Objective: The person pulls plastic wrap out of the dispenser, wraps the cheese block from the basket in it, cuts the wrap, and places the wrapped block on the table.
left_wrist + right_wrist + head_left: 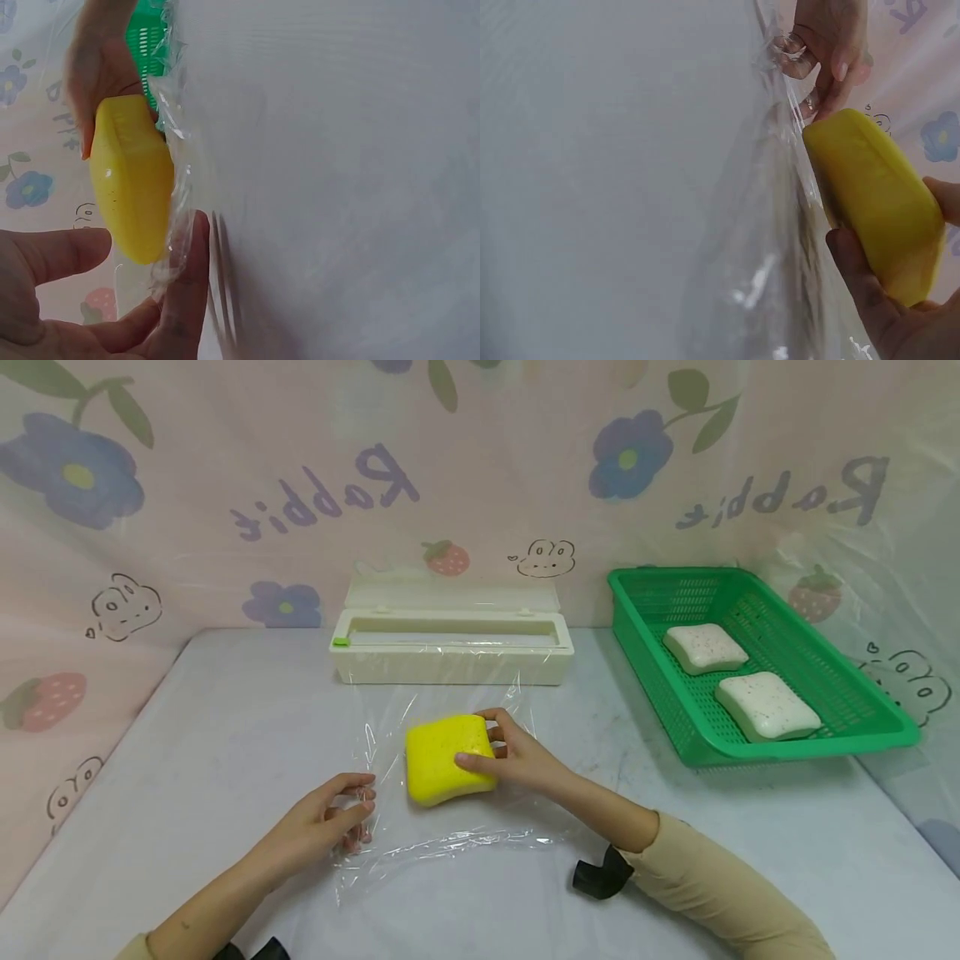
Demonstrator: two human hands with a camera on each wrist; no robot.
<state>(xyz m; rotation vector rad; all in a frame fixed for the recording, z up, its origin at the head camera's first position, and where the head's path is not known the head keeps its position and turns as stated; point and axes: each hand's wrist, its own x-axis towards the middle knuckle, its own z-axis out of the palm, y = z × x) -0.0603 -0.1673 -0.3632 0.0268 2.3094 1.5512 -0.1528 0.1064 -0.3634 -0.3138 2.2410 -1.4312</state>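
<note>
Where the lower edge of the frame cuts across the person's forearms, a tan sleeve (720,881) shows at lower right, with a black fitting (603,874) beside its cuff. Just left of lower centre, the left hand (315,827) is at the left edge of the clear film (480,841); its fingers are bent and lie against the film, while the left wrist view shows the thumb well apart from them. Near the centre of the frame, the right hand (517,760) is clamped on the yellow block (442,756), thumb on the near face and fingers round the right side. The two hands are apart, with the block between them. The block is over the film; whether its underside touches the film cannot be told. The film is creased along its near edge and extends up the frame over the white table (225,735) to the front of a box (450,670). The box is above centre, its lid (450,596) raised at the back and a small green piece (341,642) at its left end. At right, a green basket (810,749) holds two speckled white blocks (768,706), one nearer than the other. A printed sheet (487,452) with flowers, strawberries and reversed lettering fills the upper frame.
</note>
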